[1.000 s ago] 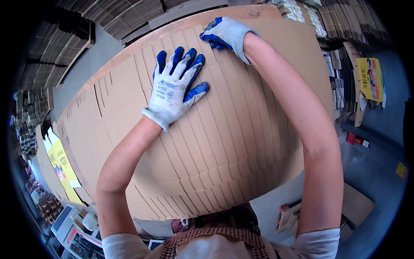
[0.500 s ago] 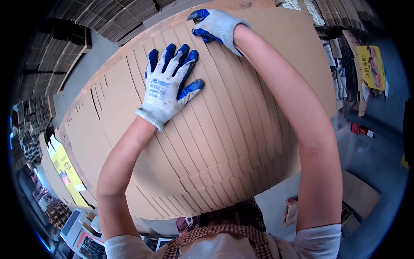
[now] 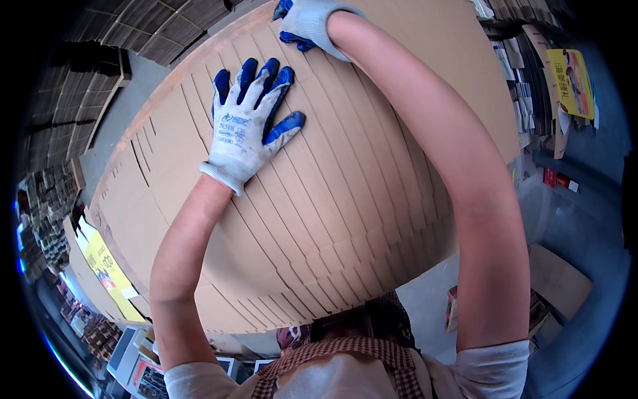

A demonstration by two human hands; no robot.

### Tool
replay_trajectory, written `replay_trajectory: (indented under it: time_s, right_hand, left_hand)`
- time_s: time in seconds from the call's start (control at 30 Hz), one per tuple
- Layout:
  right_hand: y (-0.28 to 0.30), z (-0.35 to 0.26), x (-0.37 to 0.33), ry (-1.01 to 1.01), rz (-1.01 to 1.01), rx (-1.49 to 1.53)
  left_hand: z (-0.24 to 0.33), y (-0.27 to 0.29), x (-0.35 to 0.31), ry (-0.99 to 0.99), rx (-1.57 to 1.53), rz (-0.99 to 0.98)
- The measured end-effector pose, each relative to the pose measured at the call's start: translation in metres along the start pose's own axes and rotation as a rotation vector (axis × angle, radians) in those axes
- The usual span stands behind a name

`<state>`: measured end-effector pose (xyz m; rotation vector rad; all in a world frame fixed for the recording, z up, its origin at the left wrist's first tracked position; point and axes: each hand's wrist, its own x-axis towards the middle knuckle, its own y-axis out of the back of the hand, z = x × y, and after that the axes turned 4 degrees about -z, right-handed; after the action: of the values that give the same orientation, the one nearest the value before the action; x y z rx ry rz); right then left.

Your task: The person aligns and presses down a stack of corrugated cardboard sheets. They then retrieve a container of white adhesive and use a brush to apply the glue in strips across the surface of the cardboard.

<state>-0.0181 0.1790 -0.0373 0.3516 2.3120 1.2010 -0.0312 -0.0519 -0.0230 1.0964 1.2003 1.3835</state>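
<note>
Flat brown cardboard sheets (image 3: 332,193) lie overlapped like a fan, their long edges running side by side beneath my hands. My left hand (image 3: 249,123), in a white glove with blue-coated fingers, rests flat on them with its fingers spread. Toward the far edge, my right hand (image 3: 307,26) wears a matching glove; its fingers curl around the edge of a cardboard sheet. The top of that hand meets the picture's upper rim, and part of its grip is hidden.
Bundled cardboard stacks (image 3: 149,33) stand beyond the far left side. At right are upright folded boards (image 3: 522,86) and a yellow printed panel (image 3: 570,83). Another yellow printed sheet (image 3: 109,272) lies at the left. A loose cardboard piece (image 3: 558,279) is low on the right.
Both hands appear slightly farther left and higher in the picture, the right one more so. The view has shifted a little too. The left hand stays spread on the sheets.
</note>
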Motion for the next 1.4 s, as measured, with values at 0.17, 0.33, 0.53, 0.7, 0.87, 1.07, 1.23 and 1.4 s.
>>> replay_trajectory:
  time_s: [0.17, 0.33, 0.53, 0.7, 0.87, 1.07, 1.23, 1.4]
  right_hand:
    - [0.002, 0.002, -0.03, -0.039, 0.147, 0.08]
    - [0.04, 0.019, -0.142, -0.11, 0.114, 0.468]
    - [-0.044, 0.06, -0.355, -0.447, 0.384, 1.032]
    - [-0.109, 0.025, -0.453, -0.566, 0.099, 0.754]
    - [-0.129, 0.003, -0.45, -0.561, 0.166, 0.698]
    - [-0.138, -0.007, -0.448, -0.453, 0.333, 0.432]
    - [-0.141, -0.009, -0.445, -0.455, 0.325, 0.395]
    - [-0.141, -0.01, -0.442, -0.478, 0.31, 0.368]
  left_hand:
    - [0.001, -0.004, 0.002, -0.011, 0.011, 0.002]
    - [-0.006, -0.008, -0.004, -0.001, 0.022, 0.009]
    - [0.003, 0.003, -0.002, -0.057, 0.002, 0.025]
    - [0.032, 0.012, 0.017, -0.235, -0.008, -0.012]
    - [0.051, -0.002, 0.03, -0.263, -0.067, -0.042]
    - [0.057, -0.006, 0.03, -0.264, -0.088, -0.007]
    - [0.059, -0.004, 0.031, -0.273, -0.063, -0.028]
    - [0.065, -0.005, 0.032, -0.267, -0.05, -0.013]
